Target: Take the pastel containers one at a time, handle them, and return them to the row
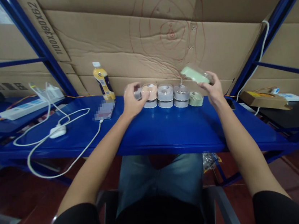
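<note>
My right hand holds a light green container with a clear cover, tilted in the air above the right end of a row. Below it a green container stands on the blue table. My left hand is curled round a small grey container at the row's left end, which it partly hides. The left thumb lies against a peach container with a clear lid. Two grey stacks, one in the middle and one further right, stand between the peach and green ones.
On the left are a yellow drink bottle, a phone on a white cable, a white charger and a power strip. A cardboard wall closes the back. An open carton lies at right.
</note>
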Action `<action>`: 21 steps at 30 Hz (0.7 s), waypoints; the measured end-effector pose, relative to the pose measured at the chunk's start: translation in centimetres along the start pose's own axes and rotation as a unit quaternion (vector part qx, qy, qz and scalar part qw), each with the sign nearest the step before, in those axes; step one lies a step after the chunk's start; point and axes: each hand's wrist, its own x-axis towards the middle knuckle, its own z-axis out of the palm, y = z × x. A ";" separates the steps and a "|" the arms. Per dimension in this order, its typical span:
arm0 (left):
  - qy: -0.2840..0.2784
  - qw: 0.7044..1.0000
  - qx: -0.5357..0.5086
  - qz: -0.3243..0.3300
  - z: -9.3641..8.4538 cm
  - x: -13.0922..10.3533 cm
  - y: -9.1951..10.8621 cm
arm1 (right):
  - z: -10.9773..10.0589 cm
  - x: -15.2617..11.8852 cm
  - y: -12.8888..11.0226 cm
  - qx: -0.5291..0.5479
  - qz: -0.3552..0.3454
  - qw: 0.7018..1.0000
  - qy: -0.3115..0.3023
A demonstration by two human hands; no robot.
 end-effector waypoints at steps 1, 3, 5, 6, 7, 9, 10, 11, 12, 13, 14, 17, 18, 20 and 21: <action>-0.054 0.998 -0.043 -0.011 0.2 -0.3 0.2 | 0.8 -1.0 -1.1 0.041 -0.010 0.996 -0.077; -0.161 0.978 -0.121 -0.049 0.3 -1.0 0.1 | 2.9 -3.4 -3.2 0.098 -0.027 0.972 -0.212; -0.242 0.954 -0.162 -0.073 0.0 -1.8 -0.3 | 4.9 -5.7 -4.7 0.120 -0.025 0.941 -0.316; -0.268 0.945 -0.169 -0.075 -0.3 -2.2 -0.5 | 5.7 -6.7 -5.3 0.125 -0.015 0.922 -0.365; -0.287 0.939 -0.174 -0.074 -0.7 -2.7 -0.6 | 6.4 -7.5 -5.6 0.129 -0.004 0.907 -0.400; -0.324 0.924 -0.189 -0.078 -1.4 -3.5 -0.8 | 7.0 -8.4 -5.8 0.136 0.012 0.885 -0.445; -0.338 0.916 -0.199 -0.085 -1.7 -3.8 -0.9 | 7.1 -8.7 -5.7 0.138 0.014 0.878 -0.459; -0.344 0.911 -0.209 -0.095 -1.9 -4.1 -0.9 | 7.1 -8.8 -5.6 0.138 0.013 0.871 -0.471; -0.347 0.908 -0.213 -0.102 -2.0 -4.4 -1.0 | 7.0 -8.8 -5.4 0.137 0.009 0.865 -0.483; -0.346 0.908 -0.210 -0.106 -2.0 -4.5 -1.0 | 6.9 -8.7 -5.2 0.134 0.003 0.859 -0.494; -0.341 0.912 -0.201 -0.106 -1.8 -4.7 -1.2 | 6.9 -8.7 -4.9 0.130 -0.003 0.853 -0.505; -0.321 0.927 -0.169 -0.097 -1.1 -5.0 -1.7 | 6.8 -8.6 -4.2 0.114 -0.019 0.844 -0.524; -0.317 0.930 -0.162 -0.092 -0.8 -5.1 -1.9 | 6.9 -8.6 -4.1 0.103 -0.024 0.844 -0.525; -0.309 0.936 -0.147 -0.078 -0.3 -5.4 -2.2 | 7.0 -8.8 -3.9 0.066 -0.040 0.850 -0.520; -0.308 0.939 -0.138 -0.068 0.0 -5.6 -2.2 | 7.1 -8.9 -4.0 0.043 -0.053 0.857 -0.510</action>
